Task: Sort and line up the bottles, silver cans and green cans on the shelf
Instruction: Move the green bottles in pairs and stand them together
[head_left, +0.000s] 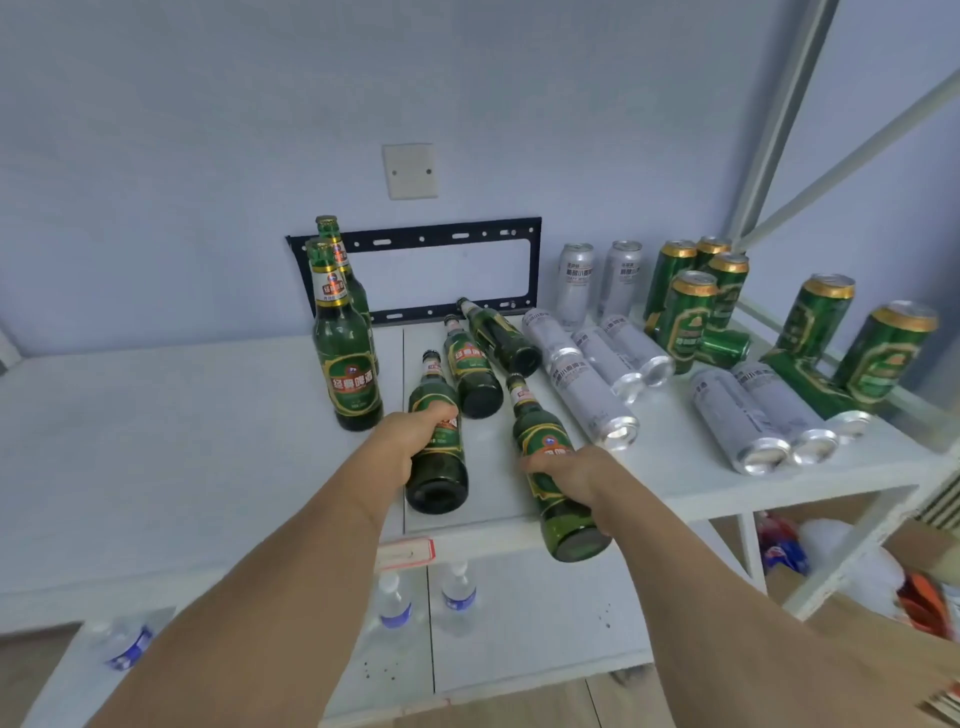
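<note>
Each hand holds a lying green bottle on the white shelf (208, 415): left hand (410, 436) wraps one bottle (436, 457), right hand (571, 475) another (556, 467) overhanging the front edge. Best stood upright beside the two standing bottles (345, 343). Silver cans (597, 374) and green cans (691, 312) are scattered rightward; pale blue wall (208, 130) behind.

My left hand (415, 441) grips a lying bottle (436, 447) on the shelf (182, 441); my right hand (566, 475) grips another bottle (556, 467) just right of it, its base past the shelf's front edge. Beyond my hands two more bottles (470, 364) lie side by side. Left of my left hand two bottles (345, 358) stand, one behind the other. Right of my right hand lie cans (592, 389), with more cans (685, 312) standing behind them. Water bottles (460, 597) sit below my hands.
</note>
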